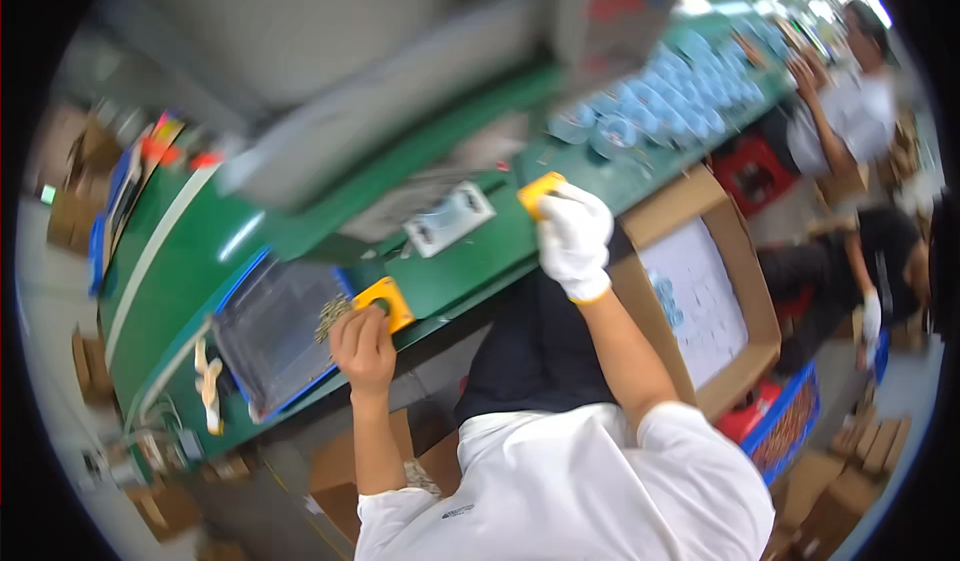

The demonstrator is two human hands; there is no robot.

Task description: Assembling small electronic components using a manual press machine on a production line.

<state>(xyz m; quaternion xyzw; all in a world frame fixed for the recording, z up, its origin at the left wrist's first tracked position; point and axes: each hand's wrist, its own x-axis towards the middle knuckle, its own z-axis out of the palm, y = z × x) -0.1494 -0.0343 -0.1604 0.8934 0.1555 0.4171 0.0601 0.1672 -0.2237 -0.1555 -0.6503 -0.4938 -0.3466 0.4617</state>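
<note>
A person in a white shirt is working at a green bench. The white-gloved right hand is closing thumb and fingers on a yellow block, gripping it over the bench's near edge. The bare left hand is bending its fingers against a yellow plate with a dark round spot; whether it is gripping the plate or only touching it, one cannot tell. The plate is sitting near the bench's front edge, just beside a blue-rimmed tray, where small screws are lying in a heap near the left fingers. A white box is lying between block and plate, farther back. Clear bluish cups are crowding the bench to the right. A carton is standing open beside the right arm, and two co-workers are sitting beyond it.
</note>
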